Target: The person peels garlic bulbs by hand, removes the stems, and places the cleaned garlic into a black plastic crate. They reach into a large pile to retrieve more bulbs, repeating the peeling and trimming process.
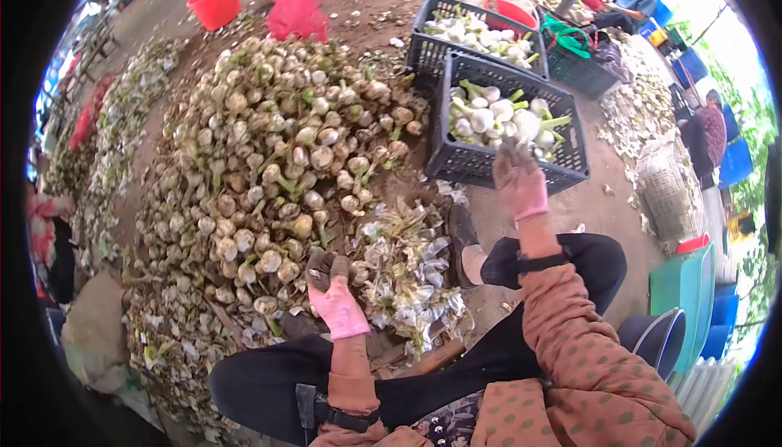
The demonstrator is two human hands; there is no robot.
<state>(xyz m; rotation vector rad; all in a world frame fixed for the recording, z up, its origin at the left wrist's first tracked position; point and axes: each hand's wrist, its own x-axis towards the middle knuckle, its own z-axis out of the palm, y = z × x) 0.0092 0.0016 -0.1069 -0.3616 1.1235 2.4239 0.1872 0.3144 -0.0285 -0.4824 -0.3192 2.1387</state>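
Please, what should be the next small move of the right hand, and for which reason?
Probably bring the right hand back to the untrimmed garlic heap. It is at the near rim of the front crate, beside cleaned white bulbs, while the left hand is already by the heap.

Clean white bulbs (482, 119) lie jumbled in a black crate (468, 162), soiled brownish bulbs (322, 156) heaped beside it
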